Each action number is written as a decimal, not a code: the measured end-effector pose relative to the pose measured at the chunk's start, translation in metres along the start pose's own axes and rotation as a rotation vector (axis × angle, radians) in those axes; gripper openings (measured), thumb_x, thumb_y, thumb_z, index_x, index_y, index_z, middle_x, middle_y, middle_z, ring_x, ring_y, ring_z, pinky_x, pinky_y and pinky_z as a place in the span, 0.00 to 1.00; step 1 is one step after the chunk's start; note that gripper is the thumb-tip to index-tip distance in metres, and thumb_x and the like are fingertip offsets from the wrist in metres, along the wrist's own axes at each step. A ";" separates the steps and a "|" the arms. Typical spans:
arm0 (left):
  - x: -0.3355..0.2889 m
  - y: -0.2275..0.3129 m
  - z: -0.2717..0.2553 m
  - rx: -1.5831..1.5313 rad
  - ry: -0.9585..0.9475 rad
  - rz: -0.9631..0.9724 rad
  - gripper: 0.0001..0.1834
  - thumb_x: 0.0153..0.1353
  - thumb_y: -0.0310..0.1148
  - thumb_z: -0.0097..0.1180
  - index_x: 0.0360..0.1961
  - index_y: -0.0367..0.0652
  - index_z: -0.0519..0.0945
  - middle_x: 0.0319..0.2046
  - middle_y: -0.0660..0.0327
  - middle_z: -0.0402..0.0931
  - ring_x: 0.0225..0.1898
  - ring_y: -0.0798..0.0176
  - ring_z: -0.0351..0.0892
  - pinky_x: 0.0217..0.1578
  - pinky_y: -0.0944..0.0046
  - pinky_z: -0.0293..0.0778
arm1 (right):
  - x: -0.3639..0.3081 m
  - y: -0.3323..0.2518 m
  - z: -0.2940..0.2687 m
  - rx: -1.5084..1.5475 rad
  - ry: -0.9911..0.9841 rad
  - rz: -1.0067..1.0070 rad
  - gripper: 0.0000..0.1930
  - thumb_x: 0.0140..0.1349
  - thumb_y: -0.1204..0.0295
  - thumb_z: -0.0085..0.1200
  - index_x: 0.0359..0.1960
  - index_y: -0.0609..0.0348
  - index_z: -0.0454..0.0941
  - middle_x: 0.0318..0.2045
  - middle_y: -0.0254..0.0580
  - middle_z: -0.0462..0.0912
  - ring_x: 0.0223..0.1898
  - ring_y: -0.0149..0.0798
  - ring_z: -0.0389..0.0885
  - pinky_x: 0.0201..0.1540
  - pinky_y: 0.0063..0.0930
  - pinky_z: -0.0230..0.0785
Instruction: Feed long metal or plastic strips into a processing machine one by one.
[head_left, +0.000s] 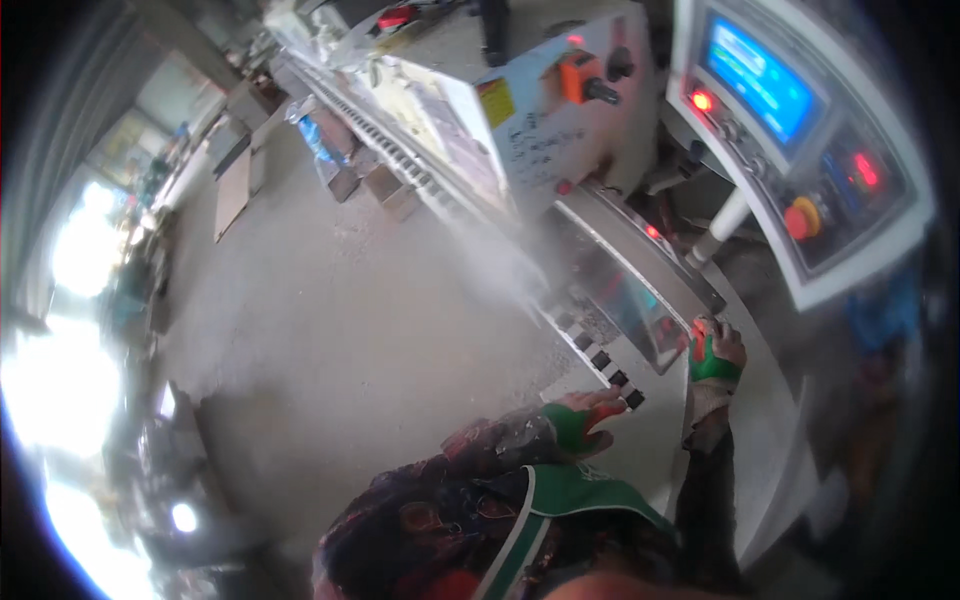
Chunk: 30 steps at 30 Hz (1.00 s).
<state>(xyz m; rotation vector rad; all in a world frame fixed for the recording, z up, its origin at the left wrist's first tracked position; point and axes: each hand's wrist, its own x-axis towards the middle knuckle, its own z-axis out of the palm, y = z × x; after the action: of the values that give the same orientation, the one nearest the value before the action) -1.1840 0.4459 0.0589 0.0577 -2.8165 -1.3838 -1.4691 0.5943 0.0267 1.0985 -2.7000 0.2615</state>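
My left hand (580, 418), in a green and white work glove with bare fingers, lies at the near end of a narrow conveyor track (593, 355) with dark blocks along it. Its fingers stretch toward the last block, and the thumb stands apart. My right hand (716, 360), gloved alike, is at the near corner of a long grey machine cover (650, 255). Its fingers are bent and close together; what they hold, if anything, is hidden. Past the track's dark blocks, a pale blur hangs over the conveyor.
A control panel (860, 120) with a blue screen, red lights and a red-orange stop button (801, 218) rises at the right. A white machine housing (560, 120) with an orange switch stands ahead. Cardboard boxes (390, 190) sit on the grey floor (330, 310) beside the conveyor.
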 end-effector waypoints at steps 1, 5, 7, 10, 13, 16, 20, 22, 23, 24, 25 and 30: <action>-0.010 -0.003 -0.001 0.059 -0.035 -0.020 0.31 0.64 0.41 0.61 0.67 0.44 0.72 0.72 0.41 0.62 0.68 0.37 0.69 0.66 0.42 0.69 | 0.001 0.001 0.003 0.026 0.022 -0.013 0.16 0.63 0.55 0.60 0.51 0.37 0.83 0.46 0.40 0.83 0.46 0.51 0.82 0.47 0.46 0.77; -0.026 0.002 -0.005 0.138 -0.074 -0.062 0.32 0.65 0.43 0.59 0.68 0.47 0.69 0.73 0.44 0.61 0.68 0.38 0.70 0.65 0.42 0.70 | 0.015 -0.011 0.003 -0.027 -0.028 0.010 0.16 0.64 0.58 0.61 0.52 0.38 0.83 0.48 0.41 0.83 0.48 0.52 0.82 0.49 0.46 0.77; -0.033 0.001 0.002 0.151 -0.019 -0.070 0.32 0.65 0.43 0.59 0.68 0.48 0.70 0.73 0.45 0.61 0.68 0.38 0.70 0.65 0.43 0.70 | 0.020 -0.002 0.017 0.055 0.011 -0.037 0.15 0.64 0.59 0.61 0.52 0.39 0.83 0.48 0.41 0.83 0.49 0.52 0.82 0.49 0.46 0.77; -0.049 0.000 0.008 0.191 -0.003 -0.129 0.32 0.64 0.43 0.59 0.68 0.49 0.70 0.74 0.47 0.61 0.67 0.39 0.70 0.65 0.43 0.70 | 0.035 -0.033 0.012 0.110 -0.044 -0.007 0.13 0.64 0.62 0.61 0.50 0.42 0.84 0.48 0.41 0.82 0.50 0.50 0.82 0.50 0.44 0.77; -0.070 0.000 0.013 0.217 -0.001 -0.198 0.32 0.64 0.44 0.59 0.68 0.50 0.69 0.74 0.49 0.61 0.67 0.40 0.70 0.65 0.44 0.70 | 0.047 -0.043 0.023 0.139 0.050 -0.061 0.14 0.64 0.60 0.63 0.50 0.43 0.84 0.49 0.42 0.83 0.51 0.51 0.82 0.50 0.44 0.77; -0.086 0.011 0.007 0.205 -0.006 -0.258 0.32 0.64 0.44 0.59 0.69 0.50 0.69 0.74 0.50 0.61 0.68 0.40 0.70 0.66 0.44 0.69 | 0.059 -0.036 0.046 0.162 0.109 -0.127 0.17 0.62 0.57 0.65 0.51 0.42 0.84 0.49 0.44 0.83 0.51 0.51 0.82 0.50 0.44 0.77; -0.101 0.009 0.022 0.264 0.001 -0.281 0.32 0.65 0.45 0.58 0.69 0.49 0.70 0.74 0.50 0.60 0.68 0.41 0.70 0.67 0.45 0.68 | 0.074 -0.041 0.060 0.228 0.014 -0.112 0.20 0.61 0.53 0.65 0.52 0.43 0.84 0.51 0.47 0.82 0.51 0.53 0.82 0.50 0.45 0.77; -0.099 0.012 0.020 0.245 -0.041 -0.269 0.32 0.65 0.46 0.58 0.69 0.49 0.70 0.74 0.49 0.61 0.68 0.40 0.69 0.68 0.45 0.68 | 0.079 -0.020 0.086 0.457 -0.139 0.047 0.20 0.64 0.51 0.61 0.53 0.44 0.83 0.51 0.48 0.82 0.51 0.54 0.82 0.50 0.47 0.76; -0.099 0.012 0.020 0.224 -0.072 -0.286 0.32 0.65 0.46 0.58 0.68 0.48 0.71 0.73 0.48 0.62 0.69 0.40 0.69 0.68 0.45 0.68 | 0.072 -0.037 0.067 0.308 -0.091 -0.099 0.20 0.65 0.51 0.59 0.54 0.44 0.83 0.51 0.49 0.82 0.51 0.55 0.82 0.50 0.47 0.75; -0.099 0.014 0.020 0.216 -0.121 -0.243 0.32 0.65 0.46 0.58 0.68 0.48 0.71 0.73 0.48 0.62 0.69 0.40 0.69 0.68 0.45 0.68 | 0.064 -0.043 0.055 0.206 0.062 -0.248 0.20 0.66 0.52 0.56 0.54 0.45 0.83 0.52 0.50 0.81 0.52 0.56 0.81 0.51 0.49 0.74; -0.101 0.010 0.020 0.236 -0.091 -0.261 0.32 0.65 0.46 0.58 0.68 0.48 0.71 0.72 0.46 0.63 0.69 0.39 0.69 0.68 0.45 0.68 | 0.057 -0.060 0.042 0.288 0.051 -0.223 0.19 0.66 0.53 0.56 0.55 0.45 0.82 0.52 0.50 0.82 0.52 0.56 0.81 0.51 0.49 0.74; -0.103 0.009 0.020 0.199 0.005 -0.233 0.32 0.66 0.47 0.57 0.67 0.44 0.72 0.69 0.40 0.66 0.69 0.37 0.68 0.68 0.43 0.66 | -0.019 -0.034 0.019 0.561 0.137 -0.023 0.21 0.66 0.57 0.56 0.58 0.49 0.81 0.51 0.48 0.84 0.52 0.56 0.81 0.52 0.48 0.75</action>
<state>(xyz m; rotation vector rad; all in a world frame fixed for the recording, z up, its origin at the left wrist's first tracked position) -1.0819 0.4704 0.0549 0.4005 -3.0115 -1.1258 -1.4339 0.5782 0.0057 1.1837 -2.5480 1.0974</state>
